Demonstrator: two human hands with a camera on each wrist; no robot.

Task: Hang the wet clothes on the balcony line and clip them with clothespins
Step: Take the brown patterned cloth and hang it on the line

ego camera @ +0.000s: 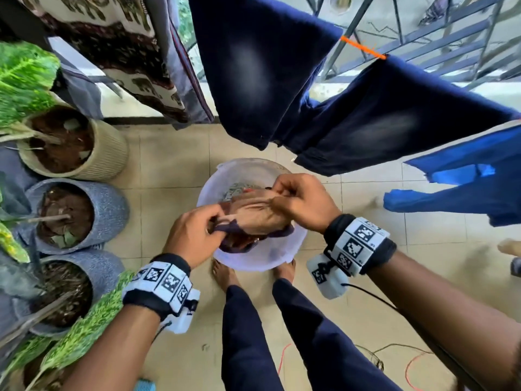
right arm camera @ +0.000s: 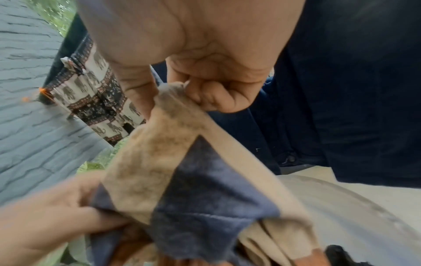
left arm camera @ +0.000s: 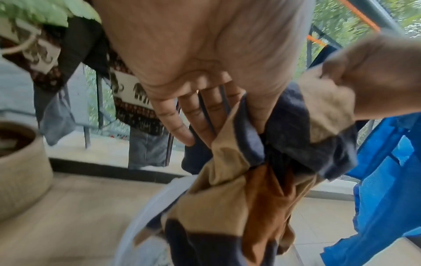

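I'm standing over the white plastic basin [ego camera: 253,263] on the tiled balcony floor, with a bunched tan, navy and rust-coloured garment [ego camera: 253,218] raised just above it. My left hand [ego camera: 194,235] grips its near end, and the left-wrist view shows the cloth caught between thumb and palm while the other fingers [left arm camera: 175,124] lie fairly straight. My right hand [ego camera: 301,201] pinches the tan edge at the far end, with fingers curled tightly round it in the right-wrist view. The cloth is not yet spread out, so I judge I'm looking for its edges before lifting it.

Part of the job looks finished. Dark navy jeans [ego camera: 259,71] are draped over the orange line [ego camera: 363,48], a bright blue garment [ego camera: 462,190] hangs to the right, and an elephant-print cloth [ego camera: 121,46] hangs at the left near the railing. I can't make out any clothespins on them from here, so I can't tell whether they are clipped.

What's left, as I read it, is to open this garment, lift it to the line and pin it. Something grey and patterned [ego camera: 236,189] shows in the basin beneath, so at least one more piece seems to be waiting. Potted plants [ego camera: 70,142] crowd the left side.
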